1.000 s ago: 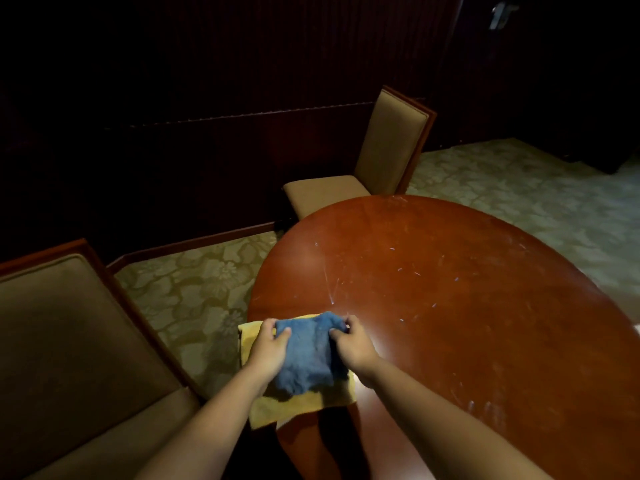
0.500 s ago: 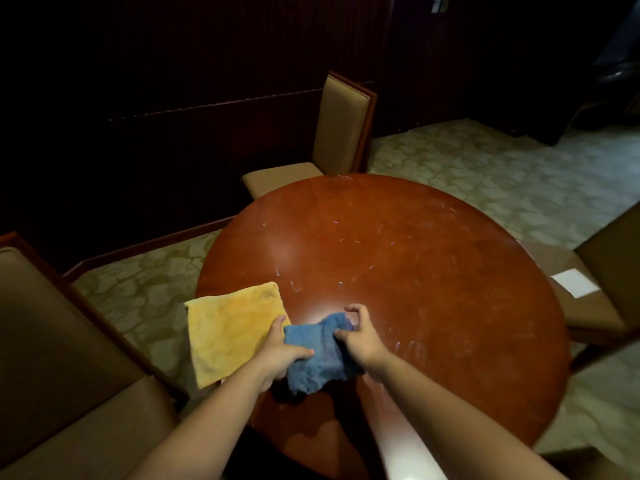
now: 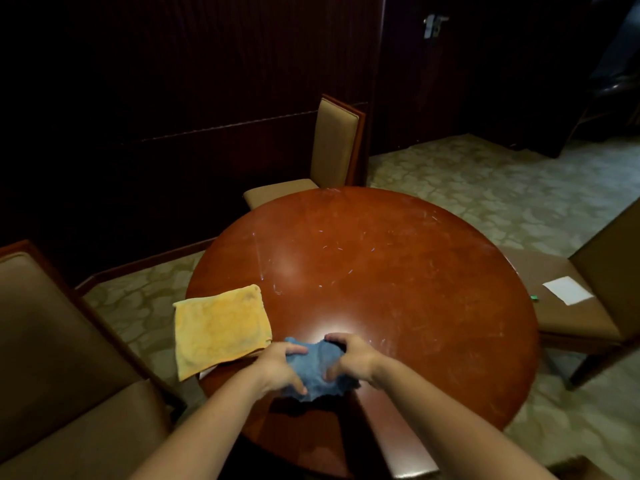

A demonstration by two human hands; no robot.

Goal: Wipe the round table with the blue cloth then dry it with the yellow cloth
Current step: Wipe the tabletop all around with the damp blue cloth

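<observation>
Both hands, left hand (image 3: 280,367) and right hand (image 3: 351,362), bunch blue cloth (image 3: 317,370); yellow cloth (image 3: 220,327) just left.

Hotel-style dining or meeting room: round table (image 3: 398,271), upholstered chairs (image 3: 334,147), dark panelled wall (image 3: 173,98), patterned carpet (image 3: 485,188).

Open worktop ahead of us, cloths crowding the near left

We see the round worktop (image 3: 398,271) bare across its middle, far side and right, so a hand can sweep there freely. The yellow cloth (image 3: 220,329) lies flat at the near-left edge, overhanging it. Just right of it both hands bunch the blue cloth (image 3: 317,368). Chairs ring the rim: one at the far side (image 3: 332,143), one left (image 3: 52,341), one right (image 3: 595,289).
</observation>
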